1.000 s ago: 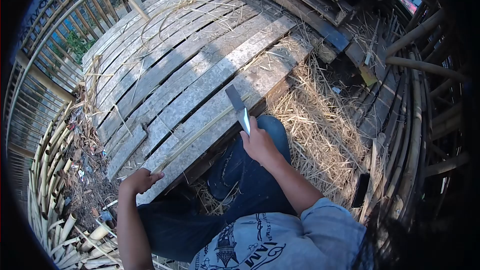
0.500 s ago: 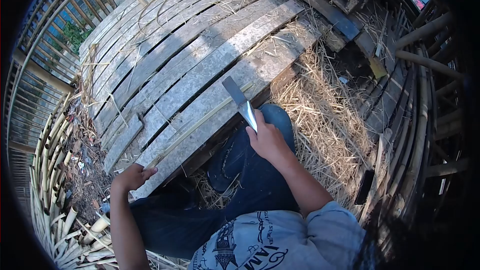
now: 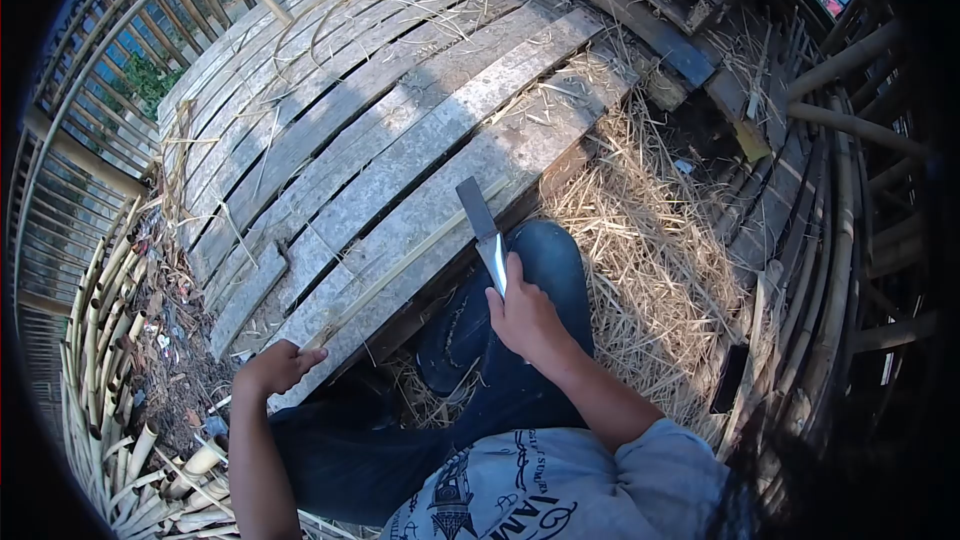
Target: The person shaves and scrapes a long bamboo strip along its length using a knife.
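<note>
My right hand (image 3: pixel 530 320) is closed around the handle of a broad-bladed knife (image 3: pixel 478 208), whose squared end points away from me. The blade lies across or just over a long, thin bamboo strip (image 3: pixel 400 265); contact is hard to tell. The strip runs diagonally along the nearest plank of a slatted wooden platform (image 3: pixel 440 150). At its near end, my left hand (image 3: pixel 278 368) is closed, pinching the strip by the platform's front edge. My bent knee (image 3: pixel 548 250) is under the knife hand, close to that edge.
Straw shavings (image 3: pixel 650 230) cover the ground to the right. Bamboo poles (image 3: pixel 100 340) are stacked at the left, under a bamboo fence (image 3: pixel 80 160). A short loose board (image 3: pixel 250 300) lies on the platform's left end. A dark flat object (image 3: pixel 730 378) rests at the right.
The knife and my right hand have shifted slightly down, the blade a little to the right. My left hand has moved slightly right and down, still at the strip's near end.
</note>
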The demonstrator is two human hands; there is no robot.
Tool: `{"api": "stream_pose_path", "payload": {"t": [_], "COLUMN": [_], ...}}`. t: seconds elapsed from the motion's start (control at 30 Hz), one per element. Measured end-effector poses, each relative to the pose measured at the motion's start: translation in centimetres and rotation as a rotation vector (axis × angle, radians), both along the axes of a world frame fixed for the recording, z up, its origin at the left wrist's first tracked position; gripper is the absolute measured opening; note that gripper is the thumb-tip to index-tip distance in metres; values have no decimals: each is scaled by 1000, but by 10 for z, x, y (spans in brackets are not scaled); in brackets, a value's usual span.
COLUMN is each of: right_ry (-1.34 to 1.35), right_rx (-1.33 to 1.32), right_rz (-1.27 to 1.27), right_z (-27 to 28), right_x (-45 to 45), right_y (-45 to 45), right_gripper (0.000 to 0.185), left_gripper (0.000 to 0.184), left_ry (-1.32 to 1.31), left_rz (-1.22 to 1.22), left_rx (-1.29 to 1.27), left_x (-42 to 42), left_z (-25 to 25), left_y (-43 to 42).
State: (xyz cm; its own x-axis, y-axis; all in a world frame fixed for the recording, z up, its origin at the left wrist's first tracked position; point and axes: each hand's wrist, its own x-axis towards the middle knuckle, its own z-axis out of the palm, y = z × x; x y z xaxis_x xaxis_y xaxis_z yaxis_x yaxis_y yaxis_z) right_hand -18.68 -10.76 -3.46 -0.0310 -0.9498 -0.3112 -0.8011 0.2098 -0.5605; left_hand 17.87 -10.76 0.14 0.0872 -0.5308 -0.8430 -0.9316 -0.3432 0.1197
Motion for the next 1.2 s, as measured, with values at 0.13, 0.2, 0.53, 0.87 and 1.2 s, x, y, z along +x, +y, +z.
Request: {"api": "stream_pose_path", "payload": {"t": [0.13,0.2,0.53,0.87,1.2], "right_ry": [-8,7,0,-31,47], "right_rx": [-46,21,6,-23,-173], "right_rz": [19,-32,56,132,-123], "right_z": [6,7,10,21,13], "right_x": [-30,-26,-18,-8,-51], "right_y": [-15,-15,-7,19,-30], "right_gripper": [52,53,51,58,36], "left_gripper": [65,66,71,70,44], "left_ry": [104,92,92,70,-196], "left_rz": [0,21,51,-38,-264], "left_rx": [-183,-138,-99,-220,-801], "left_x": [9,-8,-8,-33,-45], "left_z": [-7,-9,-10,5,9], "left_y": [7,8,2,3,24]}}
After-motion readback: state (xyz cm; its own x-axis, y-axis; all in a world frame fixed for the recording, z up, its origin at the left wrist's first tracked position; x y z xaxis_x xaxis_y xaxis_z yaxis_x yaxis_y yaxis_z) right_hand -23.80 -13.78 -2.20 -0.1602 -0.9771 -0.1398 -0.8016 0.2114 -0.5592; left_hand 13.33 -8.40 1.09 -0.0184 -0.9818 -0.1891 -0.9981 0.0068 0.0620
